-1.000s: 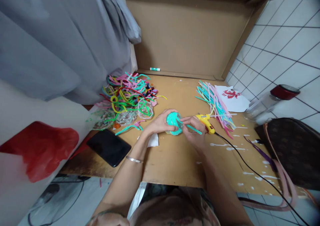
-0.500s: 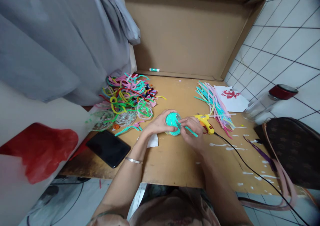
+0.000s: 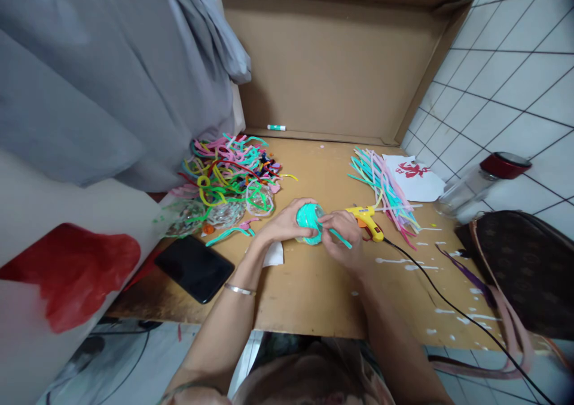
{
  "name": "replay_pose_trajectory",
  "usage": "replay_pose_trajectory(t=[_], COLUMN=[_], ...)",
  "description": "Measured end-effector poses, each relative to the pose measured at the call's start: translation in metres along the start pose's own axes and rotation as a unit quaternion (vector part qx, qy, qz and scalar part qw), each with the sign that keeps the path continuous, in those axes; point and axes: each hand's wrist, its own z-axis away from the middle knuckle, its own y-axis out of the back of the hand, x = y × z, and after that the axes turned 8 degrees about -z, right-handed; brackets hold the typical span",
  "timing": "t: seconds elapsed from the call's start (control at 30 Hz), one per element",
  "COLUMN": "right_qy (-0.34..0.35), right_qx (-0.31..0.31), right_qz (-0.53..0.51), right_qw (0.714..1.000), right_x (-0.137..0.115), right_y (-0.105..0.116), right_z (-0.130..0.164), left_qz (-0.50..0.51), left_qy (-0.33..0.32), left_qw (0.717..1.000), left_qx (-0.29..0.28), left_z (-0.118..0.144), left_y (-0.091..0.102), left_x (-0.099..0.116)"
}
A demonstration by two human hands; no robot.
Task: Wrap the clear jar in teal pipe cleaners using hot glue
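Note:
My left hand (image 3: 287,219) is wrapped around a small rounded, clear-looking container (image 3: 318,211) covered in turquoise pipe cleaner windings. Its exact kind is partly hidden by the fingers. My right hand (image 3: 344,237) pinches a turquoise pipe cleaner (image 3: 341,239) against the container's right side, and the loose end sticks out below the fingers. Just beyond that hand lies a yellow glue gun (image 3: 368,221) on its side. A white scrap of paper (image 3: 274,254) is under my left wrist.
Tangled coloured pipe cleaners (image 3: 228,166) and a black phone (image 3: 194,268) lie on the left. Straight pipe cleaners (image 3: 381,183), a glass bottle (image 3: 482,183) and a brown bag (image 3: 520,267) are on the right. The glue gun's black cord (image 3: 430,276) crosses the table. A cardboard wall (image 3: 336,64) stands behind.
Both hands stay at nearly the same spot. My right hand has shifted very slightly left with the pipe cleaner end. The view has tilted a little.

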Motion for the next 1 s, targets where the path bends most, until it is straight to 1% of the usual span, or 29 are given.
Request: replay_pose_trajectory(t=[0.17, 0.37, 0.67, 1.0], right_qy=[-0.003, -0.011, 0.008, 0.024], right_qx=[-0.010, -0.020, -0.007, -0.009], right_qz=[0.010, 0.019, 0.015, 0.020], right_qw=[1.000, 1.000, 1.000, 0.999], right_x=[-0.0018, -0.0017, -0.0044, -0.0036], right_y=[0.0007, 0.0004, 0.0002, -0.0002], right_z=[-0.0010, -0.0003, -0.0022, -0.0019], left_qz=[0.026, 0.042, 0.023, 0.009], left_qy=[0.004, 0.009, 0.016, 0.008], left_qw=[1.000, 0.999, 1.000, 1.000], left_qx=[-0.015, -0.012, -0.009, 0.004], left_z=[0.0003, 0.0026, 0.0033, 0.0009], left_y=[0.0015, 0.0027, 0.0048, 0.0004], left_x=[0.0016, 0.0031, 0.0057, 0.0006])
